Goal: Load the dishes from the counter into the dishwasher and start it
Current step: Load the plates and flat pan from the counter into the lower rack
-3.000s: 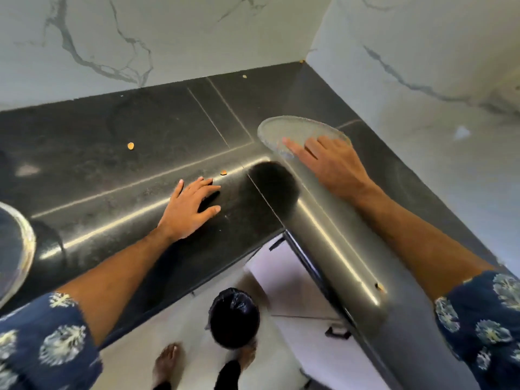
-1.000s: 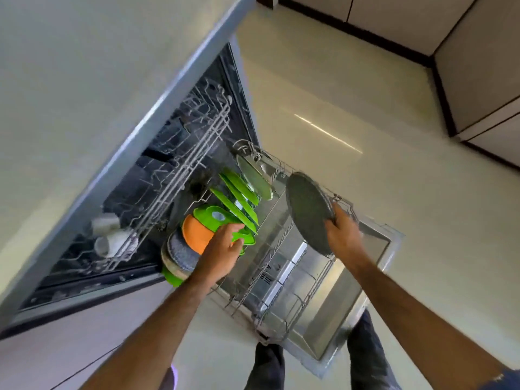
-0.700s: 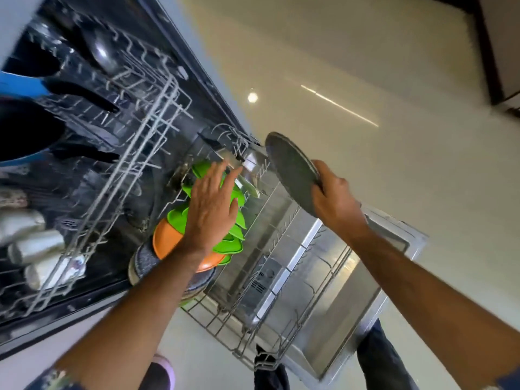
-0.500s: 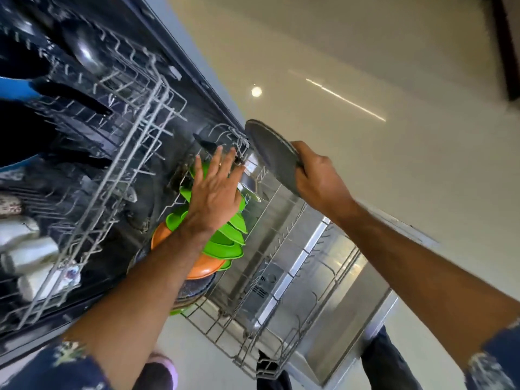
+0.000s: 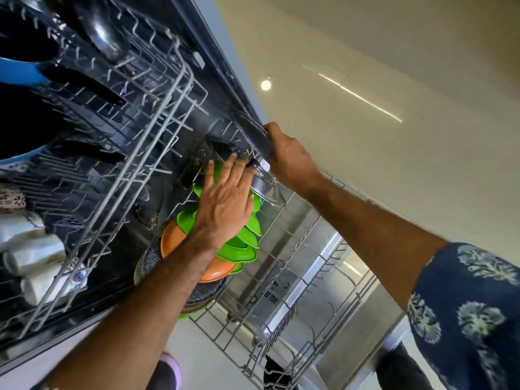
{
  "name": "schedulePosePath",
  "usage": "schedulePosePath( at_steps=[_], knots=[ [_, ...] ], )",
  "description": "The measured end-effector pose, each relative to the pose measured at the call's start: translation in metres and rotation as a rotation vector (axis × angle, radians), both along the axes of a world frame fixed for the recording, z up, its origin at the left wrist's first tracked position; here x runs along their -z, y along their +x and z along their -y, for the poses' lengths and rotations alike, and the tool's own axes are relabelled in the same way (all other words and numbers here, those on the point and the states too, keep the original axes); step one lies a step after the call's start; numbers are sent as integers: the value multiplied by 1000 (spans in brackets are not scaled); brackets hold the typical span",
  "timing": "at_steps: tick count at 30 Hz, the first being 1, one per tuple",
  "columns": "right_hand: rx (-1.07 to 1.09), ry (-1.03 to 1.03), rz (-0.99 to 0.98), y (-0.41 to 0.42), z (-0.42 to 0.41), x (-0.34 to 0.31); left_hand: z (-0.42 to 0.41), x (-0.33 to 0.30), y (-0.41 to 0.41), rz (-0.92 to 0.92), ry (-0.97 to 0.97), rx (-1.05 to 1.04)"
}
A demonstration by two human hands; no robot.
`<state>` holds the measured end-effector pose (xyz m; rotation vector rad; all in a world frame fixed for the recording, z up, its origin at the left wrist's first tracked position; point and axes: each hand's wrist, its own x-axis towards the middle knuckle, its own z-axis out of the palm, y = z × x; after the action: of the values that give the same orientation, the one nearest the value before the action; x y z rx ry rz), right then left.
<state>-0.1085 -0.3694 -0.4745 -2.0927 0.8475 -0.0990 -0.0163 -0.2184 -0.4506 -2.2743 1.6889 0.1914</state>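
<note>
The right hand [image 5: 289,159] grips the far edge of a round dark grey speckled plate [image 5: 254,136], fingers curled round its rim, holding it on edge at the back end of the pulled-out silver wire lower rack [image 5: 284,319]; whether the plate's lower edge sits between the tines cannot be told, since the left hand covers that spot. The left hand [image 5: 225,204] lies flat, fingers straight and together, pressing on the row of bright green plastic plates [image 5: 244,243] standing on edge in the rack. Just beyond its fingertips leans a clear glass lid [image 5: 267,190], partly hidden. Under the left wrist sit a round orange plate [image 5: 171,240] and a dark speckled bowl [image 5: 202,294], both half covered by the forearm. To the left of that arm, the wire upper rack [image 5: 126,153] carries white mugs [image 5: 31,249] and a blue-rimmed black pan [image 5: 19,74], cut off by the frame edge. Below the right forearm the shiny steel dishwasher door [image 5: 354,330] lies open.
</note>
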Motion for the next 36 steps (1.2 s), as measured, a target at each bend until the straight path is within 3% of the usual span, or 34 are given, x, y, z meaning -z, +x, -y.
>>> schedulePosePath(
  at_steps=[12,17,23,31,36],
  knots=[
    [-134,17,-18,7,-1,26,-6,-2,-1,-31,-9,55],
    [-183,-92,-178,27,14,29,-10,-4,-3,-13,3,66],
    [-229,23,-372,3,26,26,-20,-9,-16,-8,-21,45],
    [-196,93,-274,-47,26,11,-42,-16,-51,-35,-9,-62],
    [-323,-87,-301,-93,19,-35,-59,-43,-90,-65,75,-188]
  ],
)
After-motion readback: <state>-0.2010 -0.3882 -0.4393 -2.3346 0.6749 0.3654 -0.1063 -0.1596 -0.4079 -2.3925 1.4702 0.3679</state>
